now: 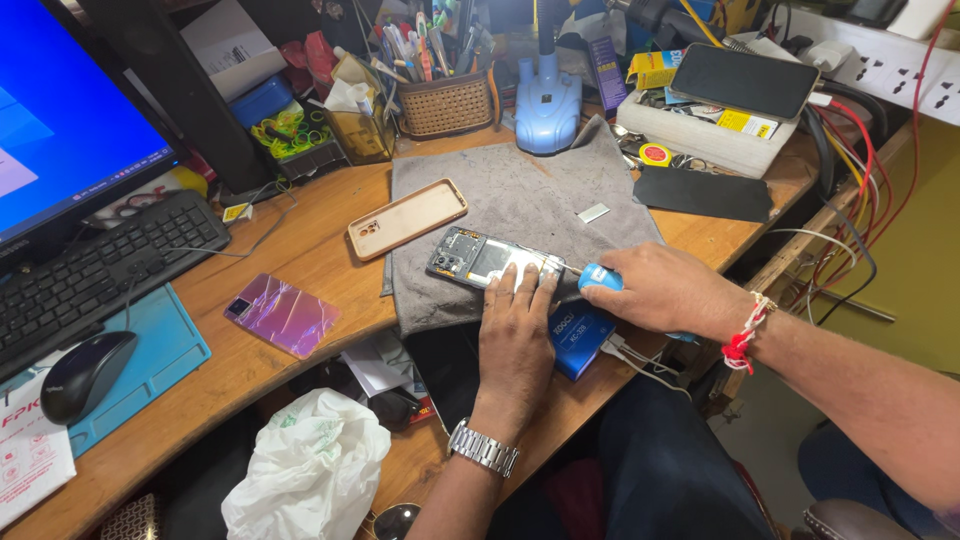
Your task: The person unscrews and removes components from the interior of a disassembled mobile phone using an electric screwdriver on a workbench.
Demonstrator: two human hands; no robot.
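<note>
Left hand [515, 335] flat, fingers open — pressing the opened phone [487, 258] onto the grey cloth [520, 200]. Right hand [665, 292] gripping a blue screwdriver [598, 277] — tip at the phone's edge.

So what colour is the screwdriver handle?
Blue; the screwdriver handle shows best in the head view.

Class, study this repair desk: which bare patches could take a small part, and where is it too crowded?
Free: the grey cloth behind the opened phone, and the wood between the tan phone case and the keyboard. Crowded: the back edge around the pen basket, and the right corner by the power strip.
</note>
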